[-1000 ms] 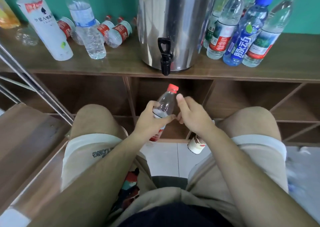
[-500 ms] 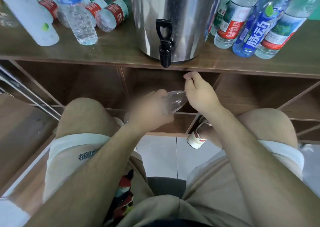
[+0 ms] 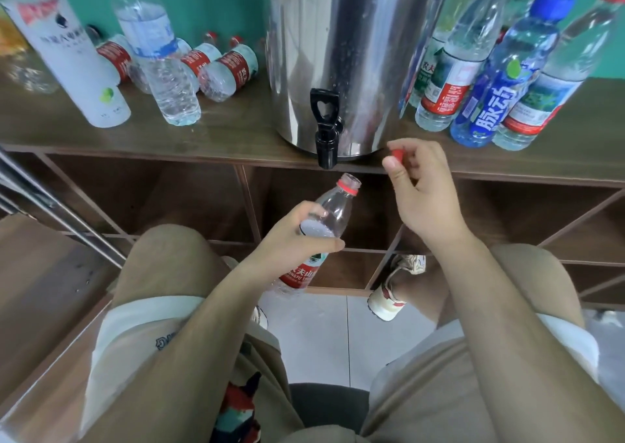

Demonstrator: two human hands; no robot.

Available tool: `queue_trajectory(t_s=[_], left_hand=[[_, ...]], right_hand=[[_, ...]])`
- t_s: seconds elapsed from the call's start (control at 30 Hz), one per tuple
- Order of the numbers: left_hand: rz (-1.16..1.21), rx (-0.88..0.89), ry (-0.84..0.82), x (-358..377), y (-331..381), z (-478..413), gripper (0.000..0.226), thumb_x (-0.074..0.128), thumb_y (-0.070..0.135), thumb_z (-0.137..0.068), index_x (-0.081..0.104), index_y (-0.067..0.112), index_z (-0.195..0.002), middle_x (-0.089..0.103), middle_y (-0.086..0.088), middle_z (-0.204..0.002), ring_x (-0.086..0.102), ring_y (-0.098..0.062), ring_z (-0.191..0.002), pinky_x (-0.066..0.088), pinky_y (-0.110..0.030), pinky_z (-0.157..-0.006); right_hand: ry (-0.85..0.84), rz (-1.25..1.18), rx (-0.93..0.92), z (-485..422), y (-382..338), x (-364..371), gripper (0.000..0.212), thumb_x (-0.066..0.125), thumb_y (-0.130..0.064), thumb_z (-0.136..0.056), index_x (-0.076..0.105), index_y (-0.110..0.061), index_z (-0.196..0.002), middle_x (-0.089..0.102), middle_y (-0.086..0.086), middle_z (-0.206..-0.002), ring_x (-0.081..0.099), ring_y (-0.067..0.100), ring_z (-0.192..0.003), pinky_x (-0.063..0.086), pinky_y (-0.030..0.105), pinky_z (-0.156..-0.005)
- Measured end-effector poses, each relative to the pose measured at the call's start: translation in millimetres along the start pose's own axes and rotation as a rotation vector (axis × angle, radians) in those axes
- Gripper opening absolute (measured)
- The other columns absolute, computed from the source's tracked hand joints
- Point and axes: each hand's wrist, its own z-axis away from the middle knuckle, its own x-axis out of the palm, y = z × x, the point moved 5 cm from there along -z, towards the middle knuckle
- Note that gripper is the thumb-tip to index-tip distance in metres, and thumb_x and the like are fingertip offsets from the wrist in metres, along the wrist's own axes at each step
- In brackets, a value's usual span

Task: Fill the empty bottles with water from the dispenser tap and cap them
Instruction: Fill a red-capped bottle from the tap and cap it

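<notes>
Standing on the wooden shelf (image 3: pixel 236 145), the steel dispenser (image 3: pixel 341 53) has its black tap (image 3: pixel 326 131) hanging over the edge. Just below the tap, the left hand (image 3: pixel 291 243) grips an uncapped, tilted bottle (image 3: pixel 321 226) around its middle. Beside it, the right hand (image 3: pixel 422 192) pinches the red cap (image 3: pixel 397 153) between its fingertips.

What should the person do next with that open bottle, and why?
Probably raise the empty bottle in the left hand until its open mouth sits under the black tap. The red cap is already off, pinched in the right hand, and the mouth sits just below the spout.
</notes>
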Motion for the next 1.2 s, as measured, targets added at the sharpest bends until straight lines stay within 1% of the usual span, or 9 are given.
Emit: queue_trajectory(t_s=[0.17,0.23,0.37,0.6,0.73,0.9,1.07,1.13,1.2], left_hand=[[0.086,0.013,0.073,5.7,-2.3,-6.1,0.064,0.092,0.042,-0.072,0.053,0.045,-0.124,0.067,0.012,-0.114,0.071,-0.017,-0.105,0.061,-0.034,-0.089],[0.113,0.035,0.098,5.9,-3.3,-8.3,0.065,0.093,0.035,-0.074,0.054,0.04,-0.127,0.067,0.01,-0.117,0.069,-0.018,-0.108,0.061,-0.037,-0.093],[0.169,0.077,0.157,2.8,-1.0,-11.6,0.066,0.092,0.034,-0.075,0.056,0.037,-0.13,0.066,0.011,-0.119,0.067,-0.016,-0.112,0.061,-0.035,-0.093],[0.177,0.148,0.179,0.4,4.6,-14.3,0.064,0.092,0.036,-0.076,0.057,0.04,-0.13,0.066,0.015,-0.116,0.067,-0.015,-0.112,0.061,-0.031,-0.091],[0.198,0.148,0.176,0.0,5.4,-15.8,0.065,0.092,0.035,-0.075,0.058,0.039,-0.131,0.068,0.015,-0.116,0.068,-0.014,-0.111,0.061,-0.029,-0.09],[0.207,0.156,0.184,-0.5,8.8,-18.2,0.068,0.094,0.035,-0.074,0.058,0.038,-0.131,0.07,0.015,-0.115,0.069,-0.008,-0.107,0.06,-0.022,-0.083],[0.181,0.147,0.195,-2.1,9.6,-17.0,0.066,0.093,0.04,-0.073,0.057,0.044,-0.128,0.068,0.024,-0.109,0.067,0.002,-0.103,0.056,-0.01,-0.069],[0.17,0.142,0.195,-2.1,10.7,-16.1,0.064,0.093,0.041,-0.073,0.056,0.047,-0.125,0.067,0.025,-0.108,0.067,0.003,-0.102,0.055,-0.009,-0.068],[0.174,0.147,0.19,-1.6,12.0,-15.1,0.06,0.093,0.039,-0.074,0.056,0.05,-0.12,0.067,0.028,-0.107,0.065,0.008,-0.101,0.053,-0.007,-0.067]], right_hand=[[0.099,0.158,0.226,-17.3,24.1,-7.7,0.024,0.075,-0.035,-0.095,0.055,-0.027,-0.106,0.058,-0.007,-0.104,0.058,0.01,-0.096,0.05,0.026,-0.086],[0.113,0.316,0.206,-20.6,27.9,-7.0,0.026,0.076,-0.04,-0.094,0.054,-0.026,-0.098,0.055,-0.012,-0.093,0.054,0.016,-0.103,0.043,0.032,-0.088],[0.086,0.405,0.202,-24.8,33.9,-1.9,0.025,0.073,-0.04,-0.096,0.054,-0.023,-0.098,0.064,0.0,-0.105,0.051,0.025,-0.117,0.029,0.034,-0.091],[0.315,0.304,0.034,-16.3,6.0,-10.7,0.025,0.062,-0.032,-0.102,0.059,-0.008,-0.097,0.06,0.006,-0.094,0.048,0.017,-0.096,0.048,0.045,-0.087],[0.194,0.07,-0.197,-14.4,-42.6,-3.8,0.019,0.058,-0.021,-0.105,0.06,-0.007,-0.118,0.061,0.004,-0.109,0.056,0.024,-0.103,0.05,0.046,-0.088],[-0.146,0.036,-0.345,-30.5,-115.4,12.3,0.048,0.059,-0.031,-0.106,0.048,-0.016,-0.15,0.059,-0.002,-0.141,0.056,0.013,-0.126,0.043,0.025,-0.105],[-0.3,0.22,-0.351,-51.3,-132.4,14.1,0.035,0.062,-0.013,-0.102,0.061,-0.018,-0.136,0.071,-0.002,-0.12,0.055,0.008,-0.092,0.042,0.022,-0.081],[-0.279,0.23,-0.408,-49.0,-134.2,12.0,0.032,0.062,-0.009,-0.101,0.064,-0.015,-0.133,0.072,-0.002,-0.116,0.062,0.014,-0.099,0.044,0.02,-0.085],[-0.214,0.232,-0.485,-42.0,-134.1,12.5,0.031,0.063,-0.004,-0.099,0.067,-0.01,-0.129,0.073,0.002,-0.113,0.065,0.02,-0.103,0.051,0.03,-0.088]])
